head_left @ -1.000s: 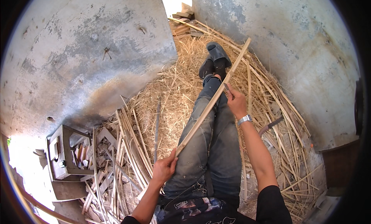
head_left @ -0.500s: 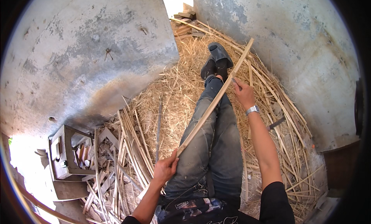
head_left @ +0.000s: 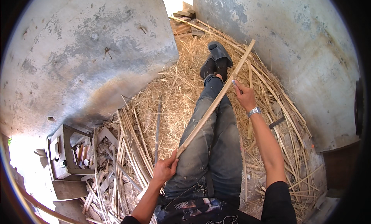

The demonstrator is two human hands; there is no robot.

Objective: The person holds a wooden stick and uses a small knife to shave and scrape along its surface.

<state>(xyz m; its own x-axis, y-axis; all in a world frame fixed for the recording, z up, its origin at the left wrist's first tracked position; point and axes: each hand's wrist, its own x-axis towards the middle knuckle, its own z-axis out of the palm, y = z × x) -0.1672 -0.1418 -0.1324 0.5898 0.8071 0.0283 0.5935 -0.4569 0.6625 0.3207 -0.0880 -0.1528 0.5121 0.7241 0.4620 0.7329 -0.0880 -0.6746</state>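
My left hand [head_left: 166, 170] is closed tight on the low end of a long, thin, pale wooden strip [head_left: 210, 109]. The strip lies slanted over my legs in dirty dark grey jeans [head_left: 226, 154], and its far end points up to the right. My right hand [head_left: 245, 96] pinches a small shiny grey piece [head_left: 234, 82] between its fingers, right by the strip. I can't tell if the piece touches it. Curly straw-coloured shavings [head_left: 174, 102] cover the ground.

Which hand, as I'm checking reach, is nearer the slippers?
Right. The right hand sits short of the slippers, to their right; the left hand is farther back, by the left thigh.
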